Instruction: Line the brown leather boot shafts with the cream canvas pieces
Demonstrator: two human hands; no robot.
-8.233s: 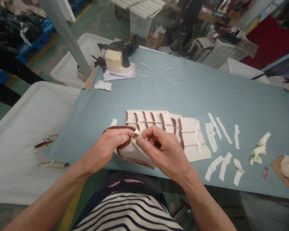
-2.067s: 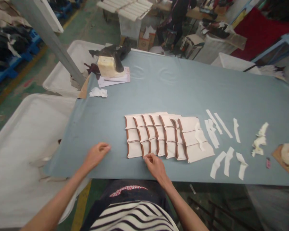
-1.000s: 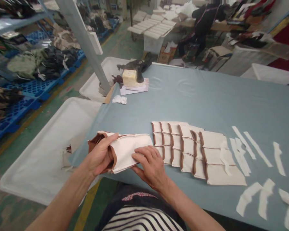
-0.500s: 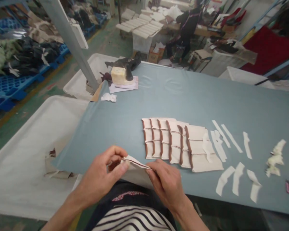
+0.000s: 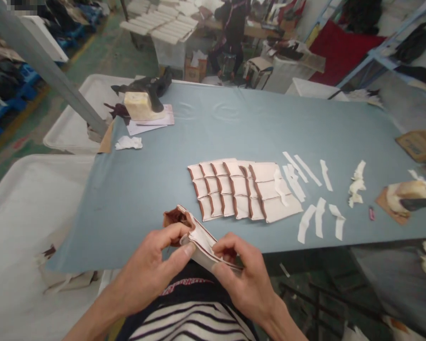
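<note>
Both hands hold a small stack of cream fabric pieces with brown edging point(image 5: 199, 239) at the near edge of the blue-grey table point(image 5: 206, 132). My left hand point(image 5: 156, 263) pinches the stack's left end between thumb and fingers. My right hand point(image 5: 239, 274) grips its right end, fingers curled under. Just beyond, a fanned row of the same cream pieces point(image 5: 243, 189) lies flat on the table.
White paper strips point(image 5: 314, 199) and crumpled scraps point(image 5: 357, 182) lie right of the row. A cream block with dark material point(image 5: 140, 102) sits far left on papers. White trays point(image 5: 24, 222) flank the table's left. A person point(image 5: 232, 28) works beyond the far end.
Since two seconds ago my hands took up a stack of cream pieces from the left tray side and brought it to the near table edge; the view swung right.
</note>
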